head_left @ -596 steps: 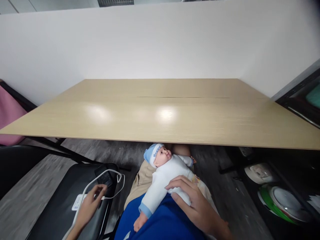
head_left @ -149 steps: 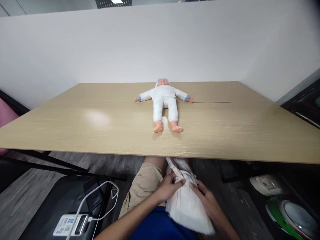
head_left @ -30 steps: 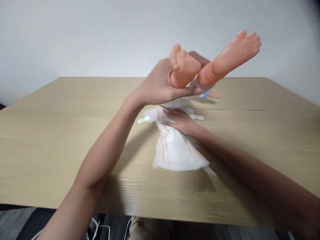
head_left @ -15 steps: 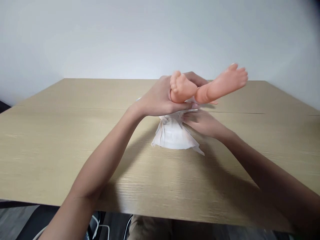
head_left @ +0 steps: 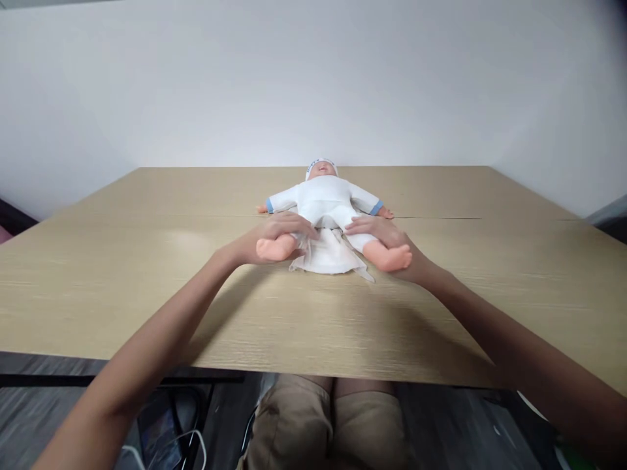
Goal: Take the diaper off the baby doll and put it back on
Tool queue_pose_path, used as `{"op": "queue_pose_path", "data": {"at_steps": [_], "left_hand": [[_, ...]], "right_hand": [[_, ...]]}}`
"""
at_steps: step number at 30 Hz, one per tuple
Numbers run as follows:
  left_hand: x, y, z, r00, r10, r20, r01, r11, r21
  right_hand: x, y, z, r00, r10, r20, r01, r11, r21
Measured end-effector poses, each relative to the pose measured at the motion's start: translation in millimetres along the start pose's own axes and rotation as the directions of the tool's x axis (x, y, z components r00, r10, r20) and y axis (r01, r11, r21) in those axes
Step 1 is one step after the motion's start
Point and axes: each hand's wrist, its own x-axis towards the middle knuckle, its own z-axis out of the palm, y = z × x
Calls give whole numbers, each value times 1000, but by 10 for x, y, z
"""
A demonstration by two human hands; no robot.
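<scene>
A baby doll (head_left: 326, 199) in a white suit and blue-trimmed cap lies on its back on the wooden table (head_left: 147, 274), legs spread toward me. A white diaper (head_left: 327, 256) lies under its bottom, its front half spread flat between the legs. My left hand (head_left: 274, 234) is curled round the doll's leg on the left, just above the foot. My right hand (head_left: 386, 236) grips the doll's other leg near the ankle.
A plain white wall stands behind the table. Below the front edge I see my knees in khaki shorts (head_left: 323, 424) and, lower left, a dark chair with a phone and white cable (head_left: 161, 437).
My left hand, which held both doll feet up in the air, has lowered the legs onto the table. The legs now lie apart over the diaper, one hand on each.
</scene>
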Motion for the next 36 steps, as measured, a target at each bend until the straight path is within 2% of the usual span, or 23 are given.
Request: {"op": "queue_pose_path", "data": {"at_steps": [3,5,9,13,16,19,23,27,29,33,36], "left_hand": [[-288,-159,107,998,24,59,-28,998,59],[-389,-234,200,996,2,87,-11,994,105],[-438,-280,305,987,-58,149,28,980,196],[-454,-256,268,979,-70,191,36,983,179],[-466,-212,213,982,-68,178,51,994,96],[-433,-109,213,981,-136,141,128,990,61],[-326,71,403,963,-258,75,240,952,192],[-234,153,695,943,-330,-40,321,870,374],[-212,149,789,936,-347,-59,336,828,450],[-221,118,814,942,-329,-71,318,800,509],[-224,107,718,939,-316,-136,343,845,409]], "right_hand": [[-182,214,116,986,-165,27,162,983,89],[-253,319,197,975,-218,48,213,972,97],[-283,388,248,967,-234,102,232,972,31],[-270,393,207,970,-215,113,215,976,14],[-276,440,175,972,-184,144,171,980,98],[-282,466,118,974,-160,159,123,969,216],[-276,298,51,975,-88,204,42,974,223],[-280,-42,183,989,-29,148,27,1000,15],[-289,-194,307,995,0,102,11,995,-100],[-273,-359,463,995,76,63,-59,970,-235],[-183,-330,424,993,107,45,-94,967,-238]]}}
